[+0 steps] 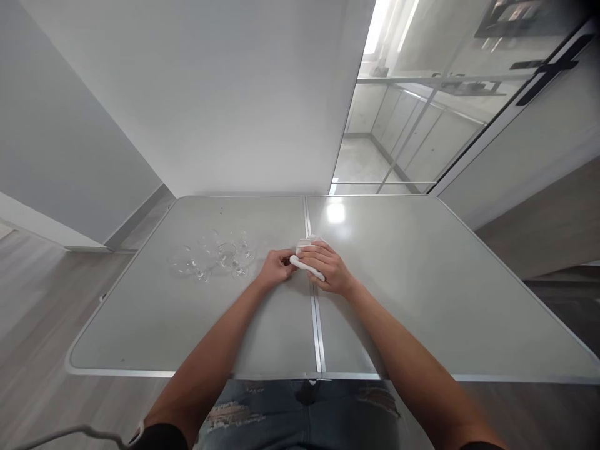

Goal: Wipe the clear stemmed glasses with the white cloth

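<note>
Pale wall (225, 112) and glazed sliding door (403, 125) back a smooth, light-grey bench (422, 281) with rounded corners, a thin metal rim and a metal seam (317, 331) dividing its top. At the middle, beside and partly over this seam, a white cloth (307, 269) is held by the right hand (325, 265), its fingers curled narrowly across the folds. The left hand (277, 267) meets the cloth's left end with fingers bent inward; whether they grip the cloth or something hidden beneath it cannot be told.

Left of the hands stands a close cluster of clear glassware (228, 253), near the left hand but apart from it; the exact number of pieces is uncertain. Principal hazard, as judged: a sideways swing of the left hand or forearm could strike the nearest piece and push it against its neighbours, since they sit so close together. Transparency against a pale ground makes the rims easy to misjudge. A loose fold of cloth might likewise snag a piece if carried low towards the cluster.

Materials contrast plainly: the glassware shows curved, thin-looking outlines with small highlights; the cloth is matt and soft-looking, bunched into a rounded roll along its near side; the bench is glossy, reflecting a bright patch of light.
</note>
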`<state>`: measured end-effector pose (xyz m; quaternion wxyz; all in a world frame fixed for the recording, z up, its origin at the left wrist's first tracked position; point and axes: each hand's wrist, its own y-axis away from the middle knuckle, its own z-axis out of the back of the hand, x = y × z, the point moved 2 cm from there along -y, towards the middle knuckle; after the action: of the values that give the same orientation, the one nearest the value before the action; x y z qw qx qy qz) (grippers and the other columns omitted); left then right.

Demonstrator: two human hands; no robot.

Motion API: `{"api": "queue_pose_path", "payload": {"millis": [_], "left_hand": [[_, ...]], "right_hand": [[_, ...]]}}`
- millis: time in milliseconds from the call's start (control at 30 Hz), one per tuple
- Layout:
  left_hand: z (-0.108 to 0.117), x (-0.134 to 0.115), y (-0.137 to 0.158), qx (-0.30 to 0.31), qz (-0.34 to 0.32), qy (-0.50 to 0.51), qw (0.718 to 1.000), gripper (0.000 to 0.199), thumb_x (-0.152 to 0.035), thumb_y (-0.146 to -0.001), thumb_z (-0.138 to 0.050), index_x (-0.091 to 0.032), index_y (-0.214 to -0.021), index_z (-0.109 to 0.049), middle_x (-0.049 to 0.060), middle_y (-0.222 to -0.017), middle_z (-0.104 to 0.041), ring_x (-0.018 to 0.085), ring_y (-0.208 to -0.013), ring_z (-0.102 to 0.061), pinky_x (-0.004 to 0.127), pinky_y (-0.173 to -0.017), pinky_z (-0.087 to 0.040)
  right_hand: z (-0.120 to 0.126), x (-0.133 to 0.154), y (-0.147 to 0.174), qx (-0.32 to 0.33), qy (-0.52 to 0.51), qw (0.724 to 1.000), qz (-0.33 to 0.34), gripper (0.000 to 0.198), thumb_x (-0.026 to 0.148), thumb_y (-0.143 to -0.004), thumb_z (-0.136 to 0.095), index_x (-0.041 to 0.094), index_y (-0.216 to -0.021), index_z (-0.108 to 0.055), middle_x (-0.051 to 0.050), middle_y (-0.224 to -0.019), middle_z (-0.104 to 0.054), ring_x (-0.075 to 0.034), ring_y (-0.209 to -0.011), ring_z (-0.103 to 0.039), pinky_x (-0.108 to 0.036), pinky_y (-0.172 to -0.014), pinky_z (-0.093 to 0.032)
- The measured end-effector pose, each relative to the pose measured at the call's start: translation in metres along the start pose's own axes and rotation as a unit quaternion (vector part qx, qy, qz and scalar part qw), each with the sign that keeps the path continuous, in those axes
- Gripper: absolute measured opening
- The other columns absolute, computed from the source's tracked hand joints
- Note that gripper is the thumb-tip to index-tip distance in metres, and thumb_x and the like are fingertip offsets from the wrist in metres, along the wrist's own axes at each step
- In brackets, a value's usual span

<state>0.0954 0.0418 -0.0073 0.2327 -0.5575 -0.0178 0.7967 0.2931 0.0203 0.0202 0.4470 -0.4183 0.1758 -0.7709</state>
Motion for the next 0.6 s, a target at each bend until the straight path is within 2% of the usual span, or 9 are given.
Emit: {"api": "queue_pose_path", "payload": {"millis": [67,100,200,267,333,367,433,500,600], "left_hand": [[-0.001,-0.001,0.001,0.026,0.007,0.010,1.000,0.024,-0.033,-0.077,-0.075,-0.012,-0.068,-0.069,-0.002,-0.059,-0.056,0.009,-0.056,-0.045,0.021,-0.054,-0.035],[-0.002,-0.002,0.002,0.036,0.011,0.021,0.999,0.027,-0.036,-0.076,-0.078,-0.012,-0.068,-0.069,-0.002,-0.059,-0.057,0.009,-0.057,-0.047,0.021,-0.054,-0.036],[-0.002,0.000,0.003,0.039,0.023,0.060,0.997,0.032,-0.042,-0.071,-0.084,-0.012,-0.070,-0.071,0.001,-0.062,-0.063,0.011,-0.059,-0.054,0.022,-0.057,-0.040],[-0.002,0.002,0.002,0.013,0.034,0.094,0.995,0.036,-0.045,-0.070,-0.085,-0.013,-0.073,-0.072,0.002,-0.063,-0.065,0.011,-0.059,-0.055,0.023,-0.057,-0.042],[-0.001,0.004,0.000,-0.024,0.044,0.138,0.989,0.040,-0.051,-0.073,-0.083,-0.013,-0.078,-0.071,0.001,-0.061,-0.062,0.010,-0.053,-0.052,0.023,-0.053,-0.040],[0.000,0.005,-0.001,-0.043,0.047,0.159,0.985,0.042,-0.054,-0.075,-0.081,-0.013,-0.081,-0.071,0.000,-0.060,-0.061,0.009,-0.050,-0.049,0.022,-0.051,-0.039],[0.001,0.006,-0.003,-0.080,0.044,0.189,0.978,0.046,-0.059,-0.079,-0.076,-0.014,-0.089,-0.068,-0.002,-0.061,-0.058,0.008,-0.048,-0.047,0.022,-0.048,-0.037],[0.003,0.005,-0.005,-0.099,0.034,0.197,0.975,0.050,-0.062,-0.081,-0.073,-0.015,-0.097,-0.065,-0.002,-0.066,-0.058,0.008,-0.051,-0.049,0.022,-0.051,-0.039],[0.002,0.002,-0.007,-0.096,0.023,0.185,0.978,0.051,-0.062,-0.086,-0.067,-0.016,-0.106,-0.062,-0.001,-0.069,-0.058,0.009,-0.056,-0.051,0.023,-0.057,-0.043]], "right_hand": [[0.000,-0.006,0.003,-0.062,-0.122,0.984,-0.112,0.027,0.037,-0.096,-0.054,0.022,-0.109,-0.072,-0.008,-0.109,-0.075,-0.027,-0.107,-0.068,-0.046,-0.102,-0.049],[0.000,-0.011,0.004,-0.098,-0.192,0.958,-0.188,0.028,0.041,-0.096,-0.054,0.021,-0.101,-0.072,-0.008,-0.100,-0.076,-0.025,-0.097,-0.069,-0.043,-0.093,-0.053],[-0.003,-0.019,0.006,-0.163,-0.408,0.818,-0.371,0.035,0.050,-0.094,-0.055,0.019,-0.092,-0.071,-0.005,-0.083,-0.073,-0.023,-0.080,-0.069,-0.036,-0.075,-0.056],[-0.006,-0.020,0.003,-0.175,-0.521,0.734,-0.400,0.037,0.052,-0.092,-0.055,0.019,-0.097,-0.071,-0.006,-0.088,-0.075,-0.024,-0.086,-0.070,-0.036,-0.077,-0.056],[-0.011,-0.019,0.001,-0.182,-0.575,0.696,-0.389,0.039,0.051,-0.092,-0.054,0.019,-0.107,-0.071,-0.007,-0.099,-0.076,-0.026,-0.096,-0.070,-0.037,-0.084,-0.057],[-0.014,-0.018,0.001,-0.195,-0.574,0.697,-0.382,0.039,0.050,-0.092,-0.054,0.020,-0.109,-0.071,-0.007,-0.102,-0.076,-0.026,-0.099,-0.070,-0.038,-0.087,-0.057],[-0.020,-0.016,0.004,-0.223,-0.520,0.736,-0.371,0.038,0.049,-0.093,-0.056,0.019,-0.113,-0.070,-0.007,-0.104,-0.075,-0.026,-0.102,-0.069,-0.040,-0.091,-0.056],[-0.025,-0.013,0.008,-0.225,-0.423,0.805,-0.349,0.039,0.047,-0.095,-0.056,0.020,-0.120,-0.068,-0.008,-0.110,-0.075,-0.026,-0.108,-0.068,-0.042,-0.098,-0.054],[-0.028,-0.007,0.011,-0.170,-0.265,0.909,-0.275,0.051,0.045,-0.100,-0.051,0.025,-0.147,-0.051,-0.008,-0.142,-0.061,-0.027,-0.134,-0.055,-0.047,-0.116,-0.042]]}}
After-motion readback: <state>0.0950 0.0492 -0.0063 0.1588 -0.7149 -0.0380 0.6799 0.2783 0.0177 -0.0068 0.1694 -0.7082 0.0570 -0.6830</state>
